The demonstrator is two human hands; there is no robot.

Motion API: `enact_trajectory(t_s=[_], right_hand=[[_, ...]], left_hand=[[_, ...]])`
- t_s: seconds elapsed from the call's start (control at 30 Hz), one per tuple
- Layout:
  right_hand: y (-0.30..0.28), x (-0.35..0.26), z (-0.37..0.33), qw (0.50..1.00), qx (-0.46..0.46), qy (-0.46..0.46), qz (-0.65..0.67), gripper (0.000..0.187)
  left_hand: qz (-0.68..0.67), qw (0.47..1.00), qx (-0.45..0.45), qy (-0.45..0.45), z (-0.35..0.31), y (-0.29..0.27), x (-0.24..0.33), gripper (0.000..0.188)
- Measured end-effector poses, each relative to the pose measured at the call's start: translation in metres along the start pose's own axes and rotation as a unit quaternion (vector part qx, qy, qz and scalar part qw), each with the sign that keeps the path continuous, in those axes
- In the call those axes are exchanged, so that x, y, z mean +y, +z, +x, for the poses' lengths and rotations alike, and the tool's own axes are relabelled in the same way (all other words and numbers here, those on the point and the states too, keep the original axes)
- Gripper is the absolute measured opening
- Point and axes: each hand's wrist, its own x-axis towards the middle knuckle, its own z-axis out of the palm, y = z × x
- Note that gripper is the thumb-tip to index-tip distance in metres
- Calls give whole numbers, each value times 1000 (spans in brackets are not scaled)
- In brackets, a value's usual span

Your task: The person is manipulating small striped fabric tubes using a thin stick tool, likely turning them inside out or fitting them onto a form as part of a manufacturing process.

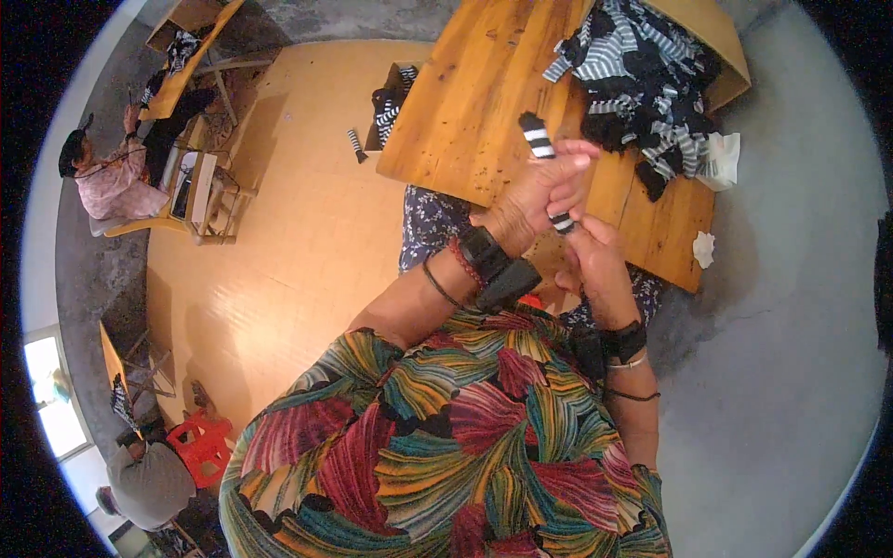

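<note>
A narrow black-and-white striped knitted piece [538, 139], like a small folded sock, slants through my left hand [539, 193]. Its dark tip sticks out above the palm, and a short striped end shows below the fingers. My left fingers are wrapped round its middle and hide that stretch. At the lower end my right hand [600, 260] has its thumb and fingers closed on the same piece. Both hands are raised over the near edge of the wooden table [465, 112]. Beyond them lies a heap of striped and black knitted pieces [642, 84].
Behind the heap stands a cardboard box [730, 56]. White wrapping [724, 160] and a paper scrap [704, 249] lie at the right. A floor box [374, 139] holds more pieces; one loose piece [356, 146] lies beside it. Two people sit at the left, near a red stool [200, 446].
</note>
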Motion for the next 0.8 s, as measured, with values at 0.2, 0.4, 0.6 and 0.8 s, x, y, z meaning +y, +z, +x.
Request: enact_trajectory(t_s=[0.2,0.4,0.6,0.8], right_hand=[[8,-1,2,997,41,-36,57,21],[-15,14,-1,973,55,-127,-185,23],[-20,26,-5,978,29,-147,-148,20],[-11,17,-2,992,15,-86,-89,20]], left_hand=[[-39,998,11,43,2,-3,-5,28],[-48,995,21,89,11,-10,20,30],[-56,995,27,82,8,-6,12,25],[1,991,90,94,4,7,-2,17]])
